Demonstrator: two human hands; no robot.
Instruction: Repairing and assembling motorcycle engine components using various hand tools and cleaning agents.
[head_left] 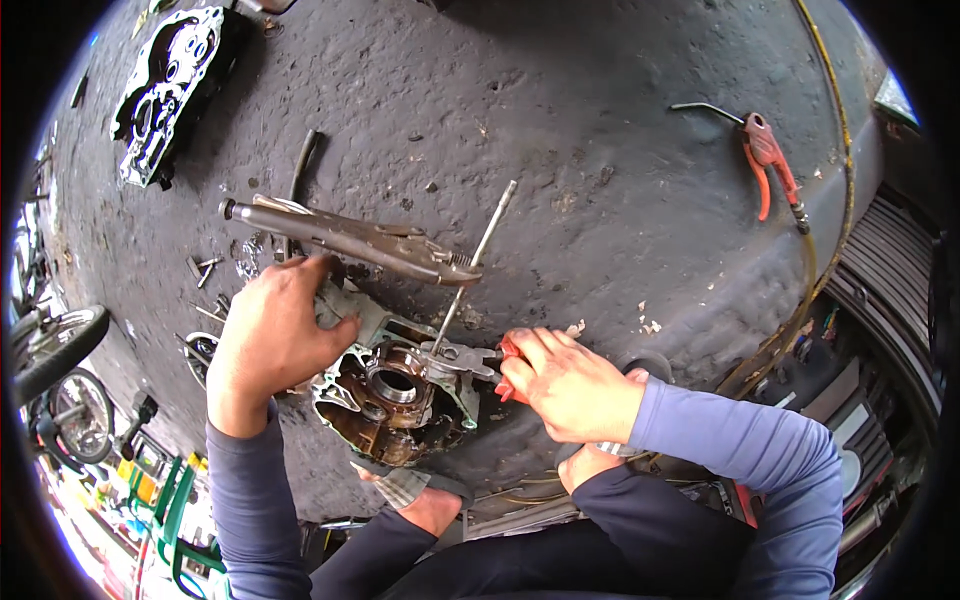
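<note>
A greasy metal engine case half (390, 395) lies on the dark concrete floor (600, 180) in front of me. My left hand (272, 330) presses down on its upper left edge. My right hand (565, 385) grips the red handles of pliers (475, 360), whose jaws reach left onto the case's right side. A long thin stud (478, 255) rises from the case. Locking pliers (345, 235) are clamped on that stud and stick out to the left above my left hand.
Another engine cover (165, 85) lies at the far upper left. A red air blow gun (768, 160) with a hose lies at the upper right. Small bolts and parts (205, 270) are scattered left of my hand. A motorcycle wheel (60, 350) stands at the left edge.
</note>
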